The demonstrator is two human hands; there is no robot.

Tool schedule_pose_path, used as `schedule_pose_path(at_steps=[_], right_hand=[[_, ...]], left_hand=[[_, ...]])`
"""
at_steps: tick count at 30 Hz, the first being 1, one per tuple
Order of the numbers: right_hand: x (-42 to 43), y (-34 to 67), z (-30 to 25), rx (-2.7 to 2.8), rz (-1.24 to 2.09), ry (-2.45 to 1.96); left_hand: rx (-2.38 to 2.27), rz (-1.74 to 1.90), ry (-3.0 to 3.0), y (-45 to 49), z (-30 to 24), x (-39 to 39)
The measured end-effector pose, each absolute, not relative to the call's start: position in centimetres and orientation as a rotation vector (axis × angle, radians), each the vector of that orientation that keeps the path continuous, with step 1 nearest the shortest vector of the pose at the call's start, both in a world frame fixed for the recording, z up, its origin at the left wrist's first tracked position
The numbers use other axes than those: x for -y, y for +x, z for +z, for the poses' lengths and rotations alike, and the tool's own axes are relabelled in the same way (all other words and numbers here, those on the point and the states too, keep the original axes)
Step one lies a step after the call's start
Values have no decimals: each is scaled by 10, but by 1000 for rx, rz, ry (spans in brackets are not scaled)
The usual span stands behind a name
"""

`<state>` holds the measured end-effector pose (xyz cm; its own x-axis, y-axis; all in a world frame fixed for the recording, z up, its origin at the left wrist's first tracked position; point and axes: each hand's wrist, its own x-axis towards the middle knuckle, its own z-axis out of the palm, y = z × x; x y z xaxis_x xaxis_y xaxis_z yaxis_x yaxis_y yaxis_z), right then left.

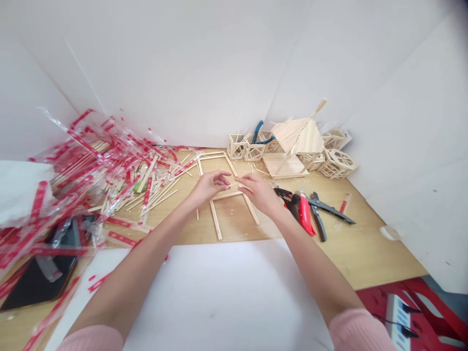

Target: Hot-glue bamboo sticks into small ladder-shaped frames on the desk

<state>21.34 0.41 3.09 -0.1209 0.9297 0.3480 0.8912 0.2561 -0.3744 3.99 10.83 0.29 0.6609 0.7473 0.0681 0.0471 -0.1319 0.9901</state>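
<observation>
My left hand (210,186) and my right hand (258,191) meet over a three-sided frame of wooden sticks (234,211) lying on the wooden table (365,248). The fingertips of both hands pinch at a short stick near the frame's top bar. A second stick frame (215,160) lies just behind them. Both forearms reach in from the bottom, with pink sleeves at the edge.
A heap of red-and-clear wrappers and loose sticks (98,165) fills the left. Red cutters and pliers (309,212) lie right of my hands. A stick house and small cubes (300,146) stand at the back. A white sheet (226,292) covers the front; a phone (40,278) lies left.
</observation>
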Motion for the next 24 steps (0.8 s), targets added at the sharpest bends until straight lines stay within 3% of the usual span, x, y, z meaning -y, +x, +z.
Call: schedule_pose_path(at_steps=[14,24], right_hand=[[-36,234,-25,1970,363,-1687],[-42,237,-29,1989,340,-1743]], left_hand=[[-1045,346,2021,2,7,-145],[-974,260,2174,12,-6,-141]])
